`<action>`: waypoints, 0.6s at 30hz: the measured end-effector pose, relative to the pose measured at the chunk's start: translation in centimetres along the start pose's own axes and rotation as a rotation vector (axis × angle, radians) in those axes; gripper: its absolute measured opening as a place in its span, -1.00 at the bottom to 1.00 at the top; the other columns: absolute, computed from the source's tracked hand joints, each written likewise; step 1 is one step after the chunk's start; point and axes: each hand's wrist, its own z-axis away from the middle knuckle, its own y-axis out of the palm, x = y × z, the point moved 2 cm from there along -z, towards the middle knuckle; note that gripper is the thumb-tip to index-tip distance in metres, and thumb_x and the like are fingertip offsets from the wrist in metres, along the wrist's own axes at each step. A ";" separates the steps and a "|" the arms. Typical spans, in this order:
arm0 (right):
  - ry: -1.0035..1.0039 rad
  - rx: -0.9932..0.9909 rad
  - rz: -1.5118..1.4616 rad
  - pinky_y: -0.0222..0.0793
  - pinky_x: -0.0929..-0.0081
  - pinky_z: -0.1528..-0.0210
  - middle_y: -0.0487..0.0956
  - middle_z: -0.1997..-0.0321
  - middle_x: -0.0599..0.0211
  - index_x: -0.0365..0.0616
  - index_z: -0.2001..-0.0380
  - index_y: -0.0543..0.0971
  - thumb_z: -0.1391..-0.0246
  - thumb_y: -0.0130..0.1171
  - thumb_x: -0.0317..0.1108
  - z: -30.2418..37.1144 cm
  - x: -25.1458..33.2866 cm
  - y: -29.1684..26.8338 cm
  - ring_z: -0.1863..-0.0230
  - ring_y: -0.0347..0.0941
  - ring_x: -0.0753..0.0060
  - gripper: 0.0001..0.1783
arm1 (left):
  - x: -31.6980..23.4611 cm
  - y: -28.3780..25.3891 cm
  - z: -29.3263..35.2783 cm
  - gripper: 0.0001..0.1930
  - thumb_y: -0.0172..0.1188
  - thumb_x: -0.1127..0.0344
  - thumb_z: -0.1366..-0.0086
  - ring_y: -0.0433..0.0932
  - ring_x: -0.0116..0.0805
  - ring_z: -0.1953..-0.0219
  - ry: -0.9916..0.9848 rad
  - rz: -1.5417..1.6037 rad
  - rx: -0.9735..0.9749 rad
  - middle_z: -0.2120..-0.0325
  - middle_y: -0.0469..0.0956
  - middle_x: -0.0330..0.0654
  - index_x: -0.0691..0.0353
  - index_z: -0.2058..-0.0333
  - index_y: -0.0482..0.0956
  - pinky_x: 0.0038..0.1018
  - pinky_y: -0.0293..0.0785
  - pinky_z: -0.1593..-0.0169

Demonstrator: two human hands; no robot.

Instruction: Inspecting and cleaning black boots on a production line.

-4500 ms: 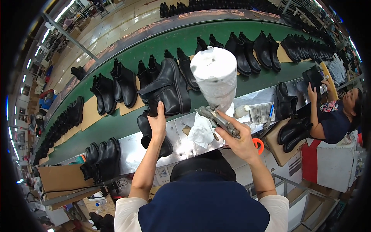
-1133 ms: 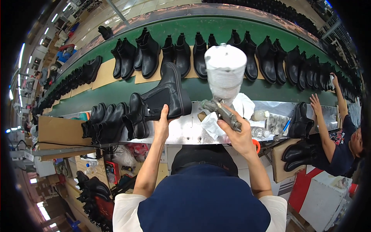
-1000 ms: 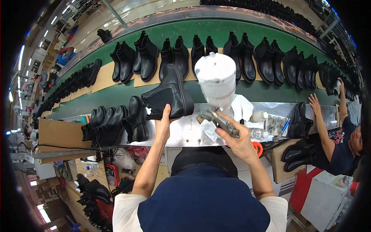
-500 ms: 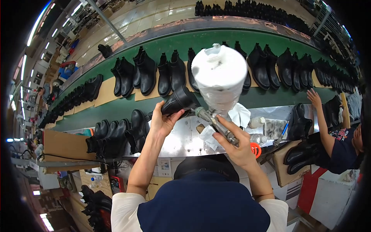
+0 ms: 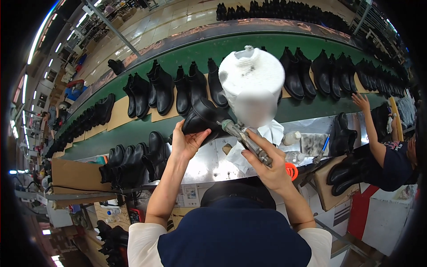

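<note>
My left hand (image 5: 188,143) grips a black ankle boot (image 5: 202,116) from below, tilted on its side over the metal worktop (image 5: 202,160). In my right hand (image 5: 271,167) is a slim metal tube-shaped tool (image 5: 249,144) with a greenish nozzle end. Its tip points left at the boot, close to the leather; I cannot tell whether they touch. Just beyond the tool stands a big white paper roll (image 5: 251,73) wrapped in film. Crumpled white paper (image 5: 240,156) lies under the tool.
Pairs of black boots (image 5: 162,89) line the green conveyor belt (image 5: 133,127) on cardboard sheets. More boots (image 5: 129,160) stand to the left. At right are a clear bottle (image 5: 294,157), an orange ring (image 5: 290,171), a stained pad (image 5: 315,144) and a co-worker's raised hand (image 5: 361,102).
The boot in my left hand has turned, bringing its broad side round toward the tool. The nozzle tip has shifted slightly left and up. The view has also moved a little.
</note>
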 end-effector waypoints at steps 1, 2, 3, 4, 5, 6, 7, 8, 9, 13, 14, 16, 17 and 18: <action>0.006 -0.009 0.008 0.37 0.48 0.21 0.55 0.24 0.02 -0.29 -0.04 0.41 0.03 0.23 -0.48 0.2 -0.4 -0.2 0.28 0.51 0.29 -0.50 | 0.1 0.0 -0.2 -0.51 -0.26 0.05 -0.33 0.52 0.05 0.23 -0.011 -0.006 0.005 0.27 0.48 0.13 0.42 0.13 0.40 -0.33 0.62 0.18; 0.087 -0.001 0.013 0.36 0.55 0.20 0.57 0.22 0.10 -0.30 -0.04 0.41 0.02 0.23 -0.48 0.5 -0.9 -0.5 0.27 0.50 0.42 -0.50 | 0.1 0.1 -0.3 -0.47 -0.20 0.03 -0.30 0.53 0.10 0.23 0.036 -0.021 0.070 0.30 0.48 0.20 0.53 0.18 0.39 -0.30 0.61 0.15; 0.174 0.005 0.020 0.35 0.63 0.19 0.59 0.20 0.17 -0.30 -0.04 0.42 0.02 0.24 -0.48 1.0 -1.2 -1.0 0.26 0.49 0.55 -0.50 | 0.4 0.2 -0.4 -0.42 -0.14 0.02 -0.27 0.54 0.15 0.23 0.075 -0.036 0.135 0.32 0.48 0.28 0.63 0.23 0.39 -0.26 0.60 0.12; 0.241 0.024 0.053 0.37 0.51 0.22 0.56 0.27 0.09 -0.25 -0.06 0.40 -0.01 0.21 -0.42 1.5 -1.5 -1.5 0.30 0.50 0.38 -0.50 | 0.4 0.3 -0.5 -0.44 -0.08 0.04 -0.25 0.53 0.17 0.22 0.127 -0.048 0.129 0.32 0.48 0.27 0.62 0.22 0.38 -0.24 0.59 0.11; 0.258 0.009 0.067 0.37 0.51 0.22 0.56 0.27 0.09 -0.25 -0.06 0.40 -0.01 0.21 -0.42 2.0 -2.0 -1.9 0.30 0.50 0.38 -0.50 | 0.2 0.3 0.1 -0.49 -0.04 0.08 -0.24 0.54 0.16 0.23 0.202 -0.115 0.129 0.30 0.49 0.25 0.58 0.17 0.36 -0.22 0.58 0.10; 0.298 -0.018 0.054 0.36 0.54 0.24 0.57 0.28 0.14 -0.23 -0.07 0.41 -0.01 0.21 -0.41 2.8 -2.7 -2.5 0.33 0.47 0.47 -0.50 | 0.2 -0.5 0.1 -0.52 -0.04 0.11 -0.25 0.55 0.12 0.23 0.200 -0.128 0.138 0.29 0.49 0.23 0.56 0.16 0.36 -0.23 0.58 0.10; 0.334 -0.041 0.036 0.35 0.58 0.27 0.58 0.29 0.20 -0.21 -0.07 0.41 -0.02 0.22 -0.39 3.4 -3.2 -3.0 0.37 0.44 0.55 -0.49 | -0.1 -1.3 0.2 -0.54 -0.04 0.14 -0.26 0.55 0.08 0.24 0.203 -0.140 0.145 0.28 0.50 0.22 0.54 0.14 0.35 -0.23 0.58 0.11; 0.459 -0.064 0.052 0.34 0.61 0.25 0.60 0.28 0.25 -0.19 -0.07 0.42 -0.02 0.21 -0.38 4.1 -3.4 -4.2 0.36 0.39 0.63 -0.50 | 0.0 -1.9 0.5 -0.62 0.03 0.20 -0.25 0.57 -0.05 0.25 0.201 -0.177 0.177 0.25 0.51 0.12 0.47 0.13 0.39 -0.27 0.59 0.13; 0.558 -0.147 -0.025 0.33 0.61 0.20 0.60 0.27 0.28 -0.20 -0.07 0.42 -0.03 0.20 -0.38 4.8 -3.7 -5.0 0.32 0.40 0.64 -0.51 | 0.2 -2.7 0.3 -0.62 0.03 0.20 -0.25 0.57 -0.05 0.25 0.211 -0.166 0.161 0.25 0.51 0.12 0.47 0.13 0.39 -0.27 0.59 0.13; 0.525 -0.455 0.162 0.33 0.62 0.17 0.57 0.26 0.37 -0.33 0.05 0.47 -0.06 0.15 -0.45 6.8 -7.1 -10.9 0.27 0.41 0.64 -0.64 | 1.2 -6.1 -1.4 -0.58 0.24 0.20 -0.17 0.55 -0.31 0.18 0.320 -0.284 0.100 0.19 0.51 -0.12 0.32 0.08 0.42 -0.37 0.57 0.17; 0.492 -0.473 0.221 0.33 0.62 0.19 0.56 0.27 0.38 -0.36 0.12 0.48 -0.07 0.16 -0.42 7.8 -9.7 -13.4 0.30 0.40 0.66 -0.69 | 1.3 -6.0 -1.3 -0.53 0.25 0.14 -0.16 0.53 -0.33 0.15 0.389 -0.285 0.068 0.16 0.50 -0.15 0.30 0.05 0.40 -0.39 0.55 0.17; 0.469 -0.476 0.227 0.29 0.67 0.29 0.52 0.37 0.49 -0.30 0.21 0.52 -0.06 0.18 -0.41 8.9 -14.9 -17.3 0.39 0.35 0.69 -0.77 | 1.3 -6.2 -0.9 -0.34 0.25 -0.07 -0.11 0.45 -0.37 0.05 0.512 -0.339 0.026 0.07 0.43 -0.23 0.24 -0.05 0.31 -0.42 0.46 0.07; 0.468 -0.503 0.253 0.25 0.71 0.38 0.49 0.43 0.53 -0.26 0.31 0.53 -0.05 0.19 -0.40 9.3 -17.7 -18.7 0.46 0.30 0.72 -0.83 | 1.1 -7.0 -1.0 -0.34 0.25 -0.07 -0.11 0.45 -0.37 0.05 0.534 -0.327 0.008 0.07 0.43 -0.23 0.24 -0.05 0.31 -0.42 0.46 0.07; 0.530 -0.469 0.223 0.24 0.70 0.42 0.50 0.45 0.53 -0.24 0.33 0.53 -0.05 0.20 -0.39 9.9 -20.7 -20.1 0.49 0.30 0.73 -0.85 | 1.1 -8.4 -1.4 -0.31 0.22 -0.12 -0.11 0.42 -0.39 0.03 0.568 -0.325 0.016 0.05 0.41 -0.22 0.23 -0.08 0.29 -0.42 0.42 0.02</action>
